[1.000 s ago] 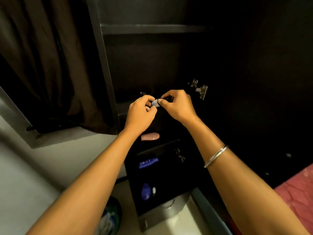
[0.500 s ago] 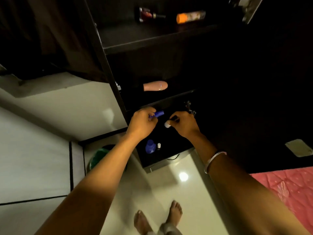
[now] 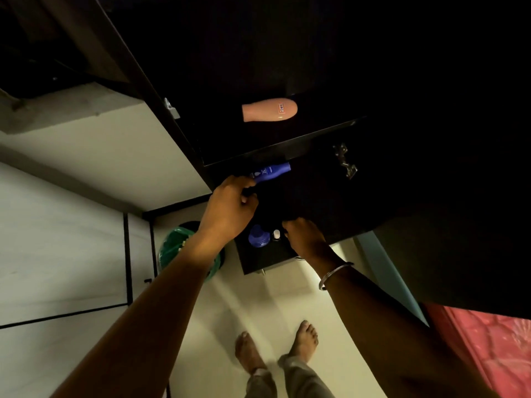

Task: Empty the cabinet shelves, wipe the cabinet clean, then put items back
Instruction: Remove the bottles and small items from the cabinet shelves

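Inside the dark cabinet, seen from the head camera, several items lie on the shelves, so the job looks to be either at the emptying or at the putting-back stage; the picture alone cannot settle which. A pink bottle lies on its side on the shelf above the blue lotion bottle. That blue bottle is smooth, glossy plastic, a slim rounded shape with white print, lying flat one shelf down. The left hand rests at its near end, fingers curled and thumb touching the bottle; whether it truly grips it I cannot tell. Below the blue bottle, on the lowest shelf, stand a squat blue cap-shaped container and a tiny white item just beside it. The right hand, a metal bangle on its wrist, reaches in next to that white item with fingers curled into shadow; its hold is hidden. No cloth shows, so I judge wiping is not under way. Left of the cabinet, a green-lined bin sits on pale, shiny floor tiles.
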Motion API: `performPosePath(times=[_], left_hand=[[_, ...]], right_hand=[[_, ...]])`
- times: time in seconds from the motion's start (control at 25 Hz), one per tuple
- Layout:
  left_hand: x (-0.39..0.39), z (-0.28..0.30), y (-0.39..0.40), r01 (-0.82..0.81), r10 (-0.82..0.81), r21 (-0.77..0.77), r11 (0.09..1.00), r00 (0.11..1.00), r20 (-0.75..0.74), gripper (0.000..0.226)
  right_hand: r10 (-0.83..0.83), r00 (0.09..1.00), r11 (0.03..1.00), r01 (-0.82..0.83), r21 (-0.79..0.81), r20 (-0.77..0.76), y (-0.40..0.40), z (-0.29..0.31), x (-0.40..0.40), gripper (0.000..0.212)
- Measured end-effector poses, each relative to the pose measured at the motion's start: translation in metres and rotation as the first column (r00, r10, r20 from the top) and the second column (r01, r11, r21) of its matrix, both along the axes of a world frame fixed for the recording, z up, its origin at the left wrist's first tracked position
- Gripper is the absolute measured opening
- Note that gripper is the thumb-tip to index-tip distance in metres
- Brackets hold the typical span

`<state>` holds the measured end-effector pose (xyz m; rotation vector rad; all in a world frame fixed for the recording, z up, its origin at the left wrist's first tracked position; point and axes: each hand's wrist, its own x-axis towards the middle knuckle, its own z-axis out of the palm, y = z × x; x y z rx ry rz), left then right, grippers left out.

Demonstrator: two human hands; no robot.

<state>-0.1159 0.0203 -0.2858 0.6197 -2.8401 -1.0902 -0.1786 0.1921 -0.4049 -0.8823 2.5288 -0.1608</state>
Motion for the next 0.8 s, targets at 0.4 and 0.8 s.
performPosePath(times=[0.4, 0.8], left_hand=[[0.014, 0.046, -0.01, 0.004, -0.009, -0.045, 0.999, 0.996, -0.094, 0.034], [0.01, 0.217, -0.002, 0.124, -0.163, -0.133, 0.983, 0.925, -0.342, 0.032]], right_hand=[[-0.117, 0.987, 0.993, 0.118, 0.009, -0.114, 0.001, 0.07, 0.009, 0.032], [-0.317, 0.858, 0.921, 0.177, -0.347, -0.403, -0.022, 0.301, 0.011, 0.022]])
